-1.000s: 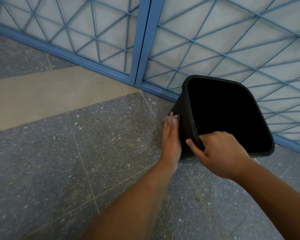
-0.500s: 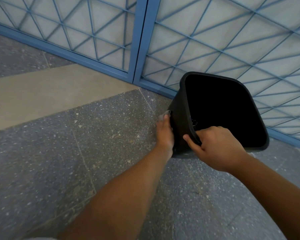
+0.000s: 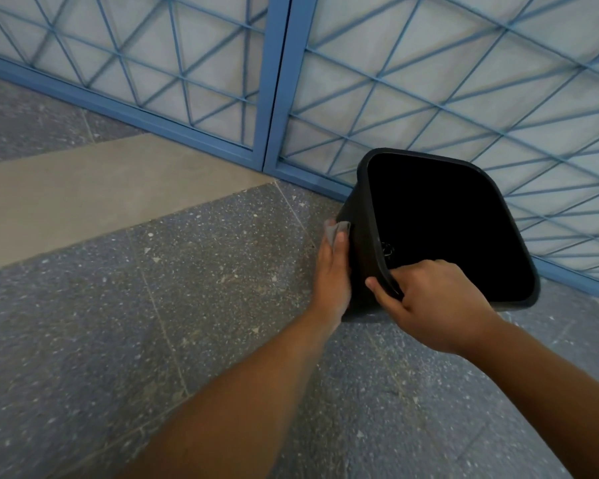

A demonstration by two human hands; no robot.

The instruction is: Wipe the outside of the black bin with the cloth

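The black bin [image 3: 363, 243] stands tilted on the floor, its open mouth facing me. My right hand [image 3: 429, 302] grips its near rim, thumb outside and fingers curled inside. My left hand [image 3: 332, 274] lies flat with straight fingers against the bin's left outer wall, pressing a small grey cloth [image 3: 334, 231] onto it. Only the cloth's top edge shows past my fingertips; most of it is hidden under the hand.
A blue metal gate [image 3: 277, 81] with a diagonal lattice runs right behind the bin. The floor is speckled grey tile [image 3: 187, 271] with a beige strip [image 3: 83, 188] to the left.
My left hand slid down the bin's left wall and has come back up it with the cloth. My right hand keeps its grip on the rim.
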